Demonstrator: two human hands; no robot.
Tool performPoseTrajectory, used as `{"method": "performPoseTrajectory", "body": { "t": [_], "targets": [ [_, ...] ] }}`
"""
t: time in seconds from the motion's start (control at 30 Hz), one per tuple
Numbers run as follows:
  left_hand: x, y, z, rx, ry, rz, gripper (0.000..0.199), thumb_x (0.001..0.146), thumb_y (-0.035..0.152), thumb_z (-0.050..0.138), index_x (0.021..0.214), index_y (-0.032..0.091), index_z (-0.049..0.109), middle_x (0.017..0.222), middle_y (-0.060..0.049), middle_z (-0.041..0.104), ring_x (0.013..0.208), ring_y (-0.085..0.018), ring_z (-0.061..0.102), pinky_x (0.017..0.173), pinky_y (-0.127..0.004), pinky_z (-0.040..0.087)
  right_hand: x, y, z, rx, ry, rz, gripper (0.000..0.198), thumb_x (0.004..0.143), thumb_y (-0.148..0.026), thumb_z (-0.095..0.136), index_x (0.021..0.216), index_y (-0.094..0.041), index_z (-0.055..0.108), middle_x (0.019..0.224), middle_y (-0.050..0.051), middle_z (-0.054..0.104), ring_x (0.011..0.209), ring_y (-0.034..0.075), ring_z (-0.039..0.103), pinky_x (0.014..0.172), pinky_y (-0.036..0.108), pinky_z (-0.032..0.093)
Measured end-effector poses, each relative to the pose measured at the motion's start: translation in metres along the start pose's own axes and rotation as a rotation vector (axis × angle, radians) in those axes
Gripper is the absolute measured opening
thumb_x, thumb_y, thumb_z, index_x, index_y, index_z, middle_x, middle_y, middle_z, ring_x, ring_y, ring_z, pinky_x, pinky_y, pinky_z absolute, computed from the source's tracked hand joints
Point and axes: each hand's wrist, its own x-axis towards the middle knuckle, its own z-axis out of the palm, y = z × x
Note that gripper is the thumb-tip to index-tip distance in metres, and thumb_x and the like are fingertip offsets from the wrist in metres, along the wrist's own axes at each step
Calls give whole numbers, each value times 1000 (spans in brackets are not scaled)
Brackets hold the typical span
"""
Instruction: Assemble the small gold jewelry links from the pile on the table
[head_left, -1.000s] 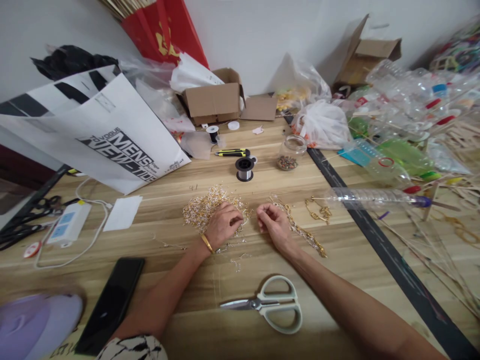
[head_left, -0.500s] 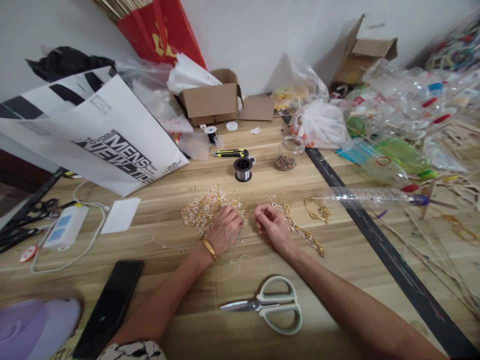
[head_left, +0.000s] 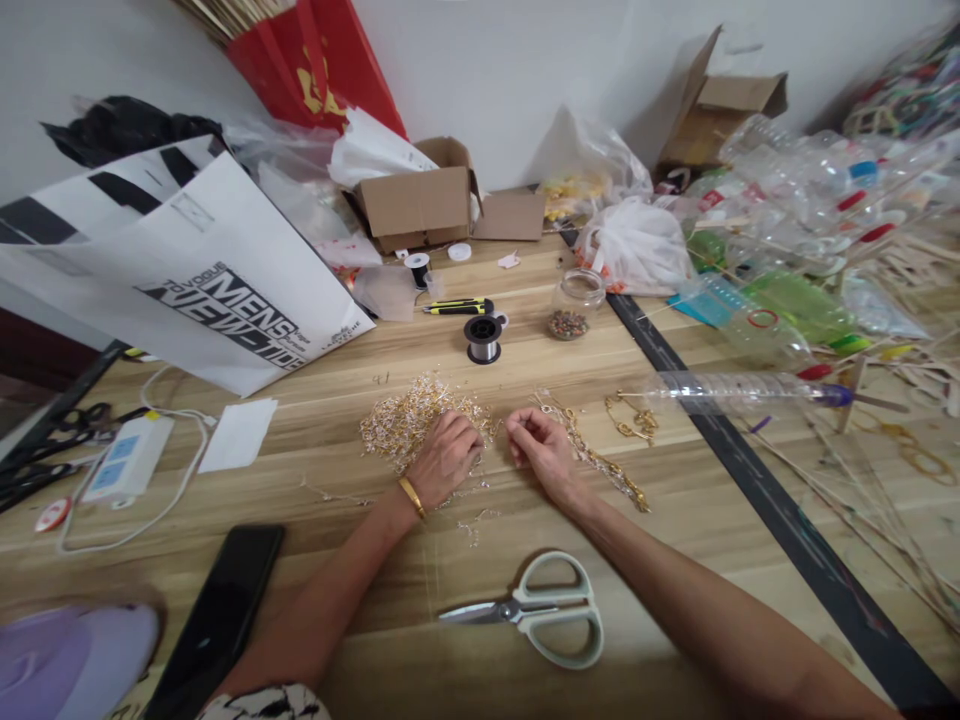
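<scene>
My left hand [head_left: 448, 455], with a gold bracelet [head_left: 412, 497] on its wrist, rests at the right edge of a pile of small gold and silver beads or chain pieces [head_left: 401, 420]. Its fingers are curled together, and what they hold is hidden. Just across a narrow gap, my right hand [head_left: 543, 452] pinches thumb against forefinger; anything in the pinch is too small to name. Beside it runs a gold and silver beaded chain [head_left: 611, 472]. Thin silver chain bits [head_left: 477, 520] lie below the left hand. Nearer me are scissors with pale handles [head_left: 559, 608], blades parted slightly.
Behind the hands stand a wire spool [head_left: 483, 340], a yellow-black utility knife [head_left: 457, 306] and a glass jar of beads [head_left: 574, 305]. Plastic bottles [head_left: 795, 300] crowd the right. Leftward are a white paper bag [head_left: 247, 280], a power strip [head_left: 129, 460] and a phone [head_left: 221, 610].
Both hands keep nearly the same place and closed pose. The whole view has shifted very slightly, with things appearing a little further left.
</scene>
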Motion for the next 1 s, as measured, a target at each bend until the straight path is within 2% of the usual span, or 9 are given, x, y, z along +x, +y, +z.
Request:
{"method": "performPoseTrajectory", "body": {
  "t": [0.17, 0.63, 0.73, 1.0],
  "targets": [
    [0, 0, -1, 21, -18, 4, 15, 87, 25, 52, 79, 15, 60, 85, -6, 56, 93, -21, 44, 87, -38, 40, -1, -1, 0, -6, -1, 9, 27, 75, -42, 64, 74, -17, 55, 49, -6, 47, 40, 7, 41, 38, 18, 36],
    [1, 2, -2, 15, -76, 12, 18, 90, 19, 45, 79, 14, 58, 83, -7, 55, 92, -21, 45, 85, -37, 40, -1, 0, -1, -7, -14, 3, 23, 77, -38, 63, 74, -17, 55, 50, -6, 47, 41, 7, 41, 38, 17, 35],
    [-1, 1, -2, 2, -50, 21, 17, 89, 19, 45, 80, 14, 58, 84, -7, 56, 92, -21, 45, 85, -37, 40, -2, 0, -1, -8, -12, 1, 23, 77, -39, 63, 74, -17, 55, 50, -6, 47, 42, 7, 42, 39, 18, 36],
    [0, -6, -3, -154, 119, -23, 14, 89, 21, 48, 81, 15, 58, 81, -5, 61, 85, -18, 50, 81, -34, 43, -1, -2, 0, -19, -13, 20, 26, 76, -40, 64, 73, -17, 53, 50, -5, 47, 42, 7, 41, 39, 18, 36]
  ]
}}
